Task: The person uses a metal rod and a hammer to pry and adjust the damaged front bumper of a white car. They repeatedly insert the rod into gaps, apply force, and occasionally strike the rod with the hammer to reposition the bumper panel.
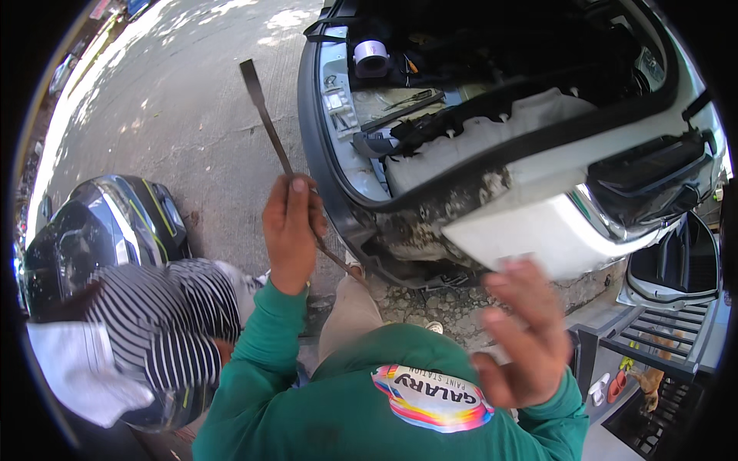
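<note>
Gripping a bar [271,131] in left hand [290,230], spreading fingers of empty right hand [530,342] wide; looks unfinished, with car [553,157] open but dirty patches [457,206] left

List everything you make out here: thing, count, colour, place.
Metal bar: one, dark, left of centre
Car: one, white, rear open, upper right
Tape roll: one, pale purple, in the car
Vehicle: one, black, left
Other person: one, striped black-white top, lower left
Slippers: several, white, orange, yellow, lower right
Railing: one, grey, lower right
Dog: at least one, brown, near railing
Left hand: one, green-sleeved, around the bar
Right hand: one, green-sleeved, open, right
</note>
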Available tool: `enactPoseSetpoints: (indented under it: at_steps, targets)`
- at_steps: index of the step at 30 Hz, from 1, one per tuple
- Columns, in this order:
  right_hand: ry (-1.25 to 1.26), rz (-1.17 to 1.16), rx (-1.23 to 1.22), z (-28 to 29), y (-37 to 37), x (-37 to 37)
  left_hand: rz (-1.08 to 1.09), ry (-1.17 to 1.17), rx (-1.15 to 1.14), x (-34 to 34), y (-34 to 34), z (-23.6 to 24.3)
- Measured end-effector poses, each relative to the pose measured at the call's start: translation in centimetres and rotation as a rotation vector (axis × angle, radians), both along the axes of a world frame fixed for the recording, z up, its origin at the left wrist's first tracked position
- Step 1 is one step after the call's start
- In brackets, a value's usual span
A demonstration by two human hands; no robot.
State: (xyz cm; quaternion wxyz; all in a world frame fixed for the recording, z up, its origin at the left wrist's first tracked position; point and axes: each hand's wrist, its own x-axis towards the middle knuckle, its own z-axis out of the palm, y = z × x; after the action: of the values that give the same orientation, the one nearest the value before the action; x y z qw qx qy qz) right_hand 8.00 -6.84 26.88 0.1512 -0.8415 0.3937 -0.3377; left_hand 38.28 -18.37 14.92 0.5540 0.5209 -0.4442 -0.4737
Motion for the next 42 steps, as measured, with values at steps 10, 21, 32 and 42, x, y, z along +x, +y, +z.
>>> enactPoseSetpoints:
  at_steps: [10, 21, 32, 42]
  targets:
    - [0.648, -1.082, -0.026, -3.2, -12.0, 2.6, -0.471, -0.501, 0.316, 3.3, -33.1, -14.8]
    - [0.637, -1.244, 0.168, -2.8, -13.3, 3.6, -0.726, -1.073, 0.157, -14.0, -55.7, -31.6]
    - [0.63, -1.251, 0.178, -3.0, -12.2, 2.8, -0.703, -1.341, 0.26, -15.9, -59.8, -45.8]
    - [0.644, -1.378, 0.195, -3.3, -13.9, 3.6, -0.591, -1.562, 0.326, -16.2, -59.7, -47.5]
